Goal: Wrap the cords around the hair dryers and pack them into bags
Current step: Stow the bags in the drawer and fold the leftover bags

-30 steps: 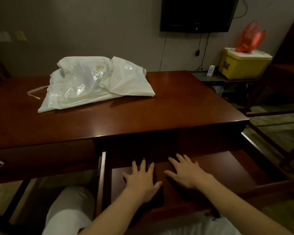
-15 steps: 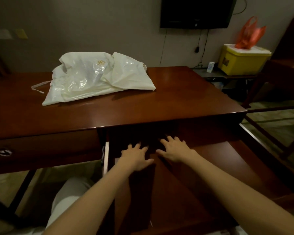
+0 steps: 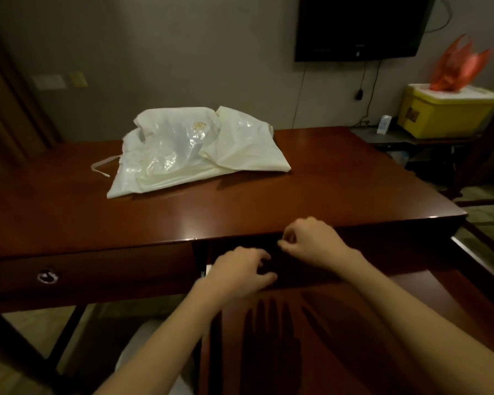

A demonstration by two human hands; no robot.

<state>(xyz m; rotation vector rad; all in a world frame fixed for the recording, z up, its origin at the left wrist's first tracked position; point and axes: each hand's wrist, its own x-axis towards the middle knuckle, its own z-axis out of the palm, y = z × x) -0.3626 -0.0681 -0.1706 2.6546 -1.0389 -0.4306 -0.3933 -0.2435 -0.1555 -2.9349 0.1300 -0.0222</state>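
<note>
1. A second ago both hands lay flat, fingers spread, on the floor of the pulled-out drawer (image 3: 340,332). They have since slid forward to its dark back under the tabletop (image 3: 268,206) edge.
2. The left hand (image 3: 240,273) now has its fingers curled, as does the right hand (image 3: 311,242), which sits at 1 o'clock from the left. Whether either grasps anything I cannot tell, as the recess is too dark.
3. That suggests the person is feeling for a hair dryer or its cord; none is visible yet, so wrapping has not begun.
4. The white plastic bags (image 3: 188,149) lie crumpled and glossy at 11 o'clock from the hands, well apart, with a drawstring trailing at their 9 o'clock side.
</note>
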